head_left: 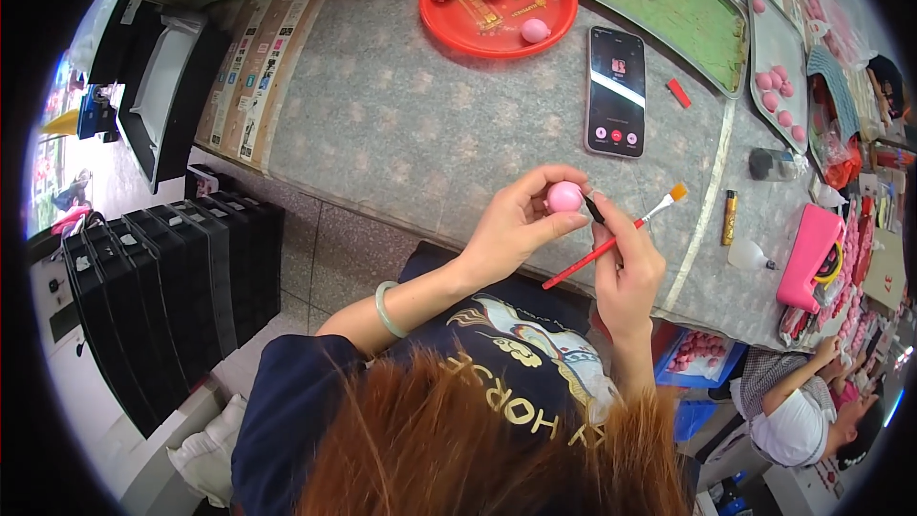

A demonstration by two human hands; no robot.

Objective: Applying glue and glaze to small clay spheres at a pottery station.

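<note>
My left hand (pixel 521 220) is closed around a small round pink figure (pixel 564 197), held between thumb and fingers above the table's near edge. My right hand (pixel 628 263) pinches a thin black tool (pixel 593 207), its tip close to the figure's right side; the exact kind of tool is not clear. A paintbrush (pixel 581 264) with a red handle and orange bristles slants past the right fingers. Whether those fingers also grip the brush cannot be told. Beyond the hands, a smartphone (pixel 615 129) with a lit screen lies face up on the grey tabletop (pixel 420 124).
A red round tray (pixel 447 31) with several pink figures stands at the back. Farther right, a green-lined tray (pixel 669 24) holds two pink balls. A small red piece (pixel 678 93), a gold tube (pixel 730 217) and a pink tape dispenser (pixel 808 258) lie rightward. Another person (pixel 788 420) sits at right.
</note>
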